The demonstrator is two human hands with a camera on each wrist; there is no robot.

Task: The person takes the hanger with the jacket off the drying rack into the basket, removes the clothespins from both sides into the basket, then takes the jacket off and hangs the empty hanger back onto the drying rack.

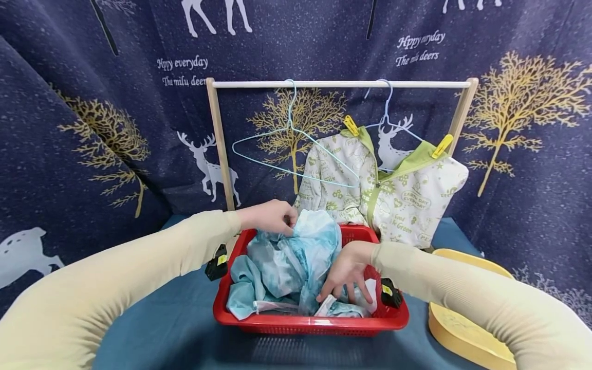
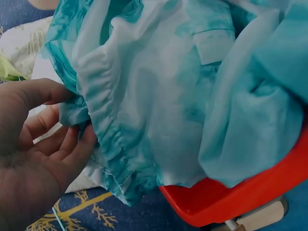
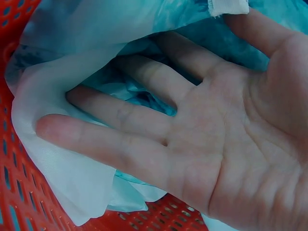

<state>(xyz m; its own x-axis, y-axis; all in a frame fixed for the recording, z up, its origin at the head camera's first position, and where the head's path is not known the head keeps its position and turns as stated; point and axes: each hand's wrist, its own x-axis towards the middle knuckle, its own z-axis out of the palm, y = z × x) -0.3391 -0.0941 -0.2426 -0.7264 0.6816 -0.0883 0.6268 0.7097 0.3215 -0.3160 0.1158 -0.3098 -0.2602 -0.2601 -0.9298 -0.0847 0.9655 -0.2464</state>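
Cloth should handle as light and limp: thin, soft, probably a bit slick given the sheen. Not fragile, but expect it to fold and slide over itself, so 1 layer may drag others along. Best hold, I'd judge: the gathered edge, thicker and grippier than the flat panels.

Looks: pale blue to teal, blotchy tie-dye fading to white, crumpled; white tag on it. Can't tell if it's 1 garment or 2+.

Location: heaped in the red basket, upper part raised at the far side, near the hoodie.

Grip: left hand pinches a fold between thumb and fingers, beside the gathered edge. Right hand is down in the basket, fingers straight and spread, tips against or under loose cloth, not clenched.
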